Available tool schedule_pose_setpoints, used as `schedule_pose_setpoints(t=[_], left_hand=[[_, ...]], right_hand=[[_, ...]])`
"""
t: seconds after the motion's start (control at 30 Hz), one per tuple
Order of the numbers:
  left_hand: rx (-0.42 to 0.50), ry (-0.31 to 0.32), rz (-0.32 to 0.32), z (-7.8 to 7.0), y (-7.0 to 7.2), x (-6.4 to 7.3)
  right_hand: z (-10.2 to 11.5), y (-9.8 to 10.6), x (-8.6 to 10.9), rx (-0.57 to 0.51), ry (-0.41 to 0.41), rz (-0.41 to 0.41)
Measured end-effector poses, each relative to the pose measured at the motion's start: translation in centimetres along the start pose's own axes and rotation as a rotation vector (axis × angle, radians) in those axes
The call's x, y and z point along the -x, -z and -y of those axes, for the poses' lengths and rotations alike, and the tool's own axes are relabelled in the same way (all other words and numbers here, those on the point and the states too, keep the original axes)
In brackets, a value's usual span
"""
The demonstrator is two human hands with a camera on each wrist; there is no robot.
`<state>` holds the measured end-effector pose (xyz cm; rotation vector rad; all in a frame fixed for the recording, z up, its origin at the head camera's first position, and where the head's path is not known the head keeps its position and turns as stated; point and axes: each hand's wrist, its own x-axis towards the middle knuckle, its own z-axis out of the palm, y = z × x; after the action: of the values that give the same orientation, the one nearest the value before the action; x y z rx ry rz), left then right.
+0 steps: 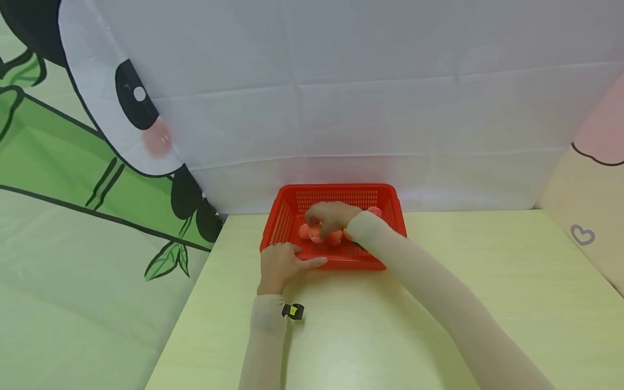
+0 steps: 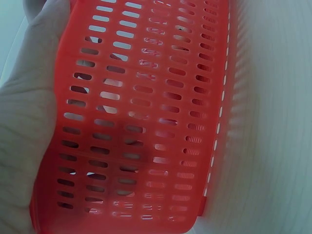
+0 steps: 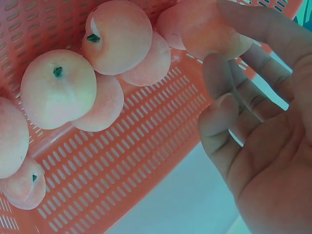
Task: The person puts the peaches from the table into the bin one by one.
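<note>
A red plastic basket (image 1: 336,264) with slotted walls stands on the table. Inside it lie several pinkish-orange peaches (image 3: 58,90) with small green stem marks. My right hand (image 1: 333,215) reaches down into the basket. Its thumb and a fingertip pinch a peach (image 3: 204,34) near the far side of the right wrist view; the other fingers bend beside it. My left hand (image 1: 281,265) grips the basket's near left corner, thumb stretched along the front rim. In the left wrist view, the palm (image 2: 24,126) lies against the rim, with the fingertips mostly hidden.
The basket stands on a pale wooden table (image 1: 487,271), close to a white cloth backdrop (image 1: 365,119) printed with a panda face. On the left wrist sits a small black-and-yellow device (image 1: 293,311). The right forearm (image 1: 429,281) crosses the basket's right front corner.
</note>
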<state>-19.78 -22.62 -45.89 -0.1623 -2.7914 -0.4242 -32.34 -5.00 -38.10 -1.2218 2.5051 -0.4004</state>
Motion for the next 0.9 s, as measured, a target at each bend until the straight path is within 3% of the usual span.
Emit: schedule_pose_setpoints(t=[0.9], left_hand=[[0.014, 0.015, 0.033, 0.1, 0.4, 0.6]], right_hand=[[-0.5, -2.0, -1.1, -0.129, -0.107, 0.053]])
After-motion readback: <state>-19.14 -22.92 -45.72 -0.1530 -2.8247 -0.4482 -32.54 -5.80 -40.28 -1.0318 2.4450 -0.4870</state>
